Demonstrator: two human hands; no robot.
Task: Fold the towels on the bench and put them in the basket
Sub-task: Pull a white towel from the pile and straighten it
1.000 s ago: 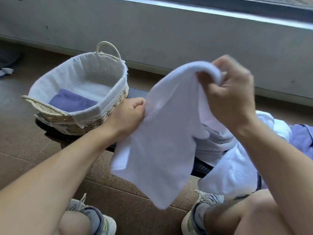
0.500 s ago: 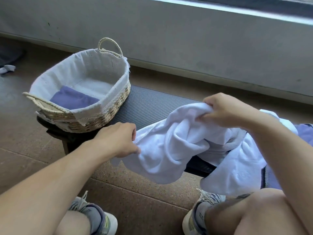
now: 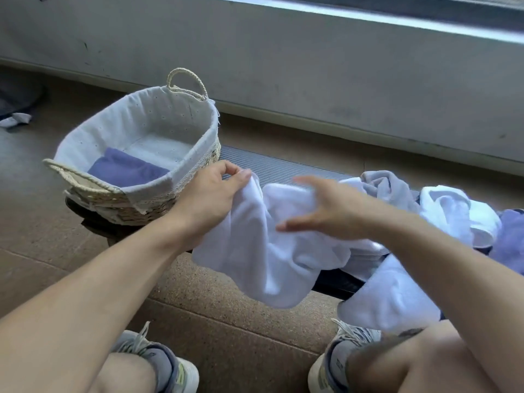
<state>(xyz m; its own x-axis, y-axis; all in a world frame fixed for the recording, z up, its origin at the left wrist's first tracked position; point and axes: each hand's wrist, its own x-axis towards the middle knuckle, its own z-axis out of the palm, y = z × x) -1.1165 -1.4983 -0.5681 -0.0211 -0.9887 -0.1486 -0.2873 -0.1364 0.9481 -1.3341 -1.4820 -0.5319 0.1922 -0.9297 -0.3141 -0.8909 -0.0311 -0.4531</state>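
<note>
Nearest the camera are two bare knees and a pair of grey sneakers [image 3: 158, 361] planted on the speckled floor [image 3: 226, 330]. Above them, the white towel [image 3: 266, 251] droops over the front edge of the bench [image 3: 283, 165], lower and more spread out than half a second ago, when it was bunched up between both hands. The left hand [image 3: 209, 194] has moved up and toward the basket, and now pinches the towel's left corner between thumb and forefinger. The right hand [image 3: 326, 208] has let go of its earlier grip: its fingers are straight and spread apart, blurred, hovering at the towel's middle; I cannot tell whether they touch the cloth. To the right, a heap of unfolded towels [image 3: 453, 217], white and lilac, lies on the bench. Farther left, the lined woven basket [image 3: 141, 205] stands on the bench end, with a folded purple towel [image 3: 124, 168] inside, as before. Behind runs a grey wall [image 3: 312, 66].
</note>
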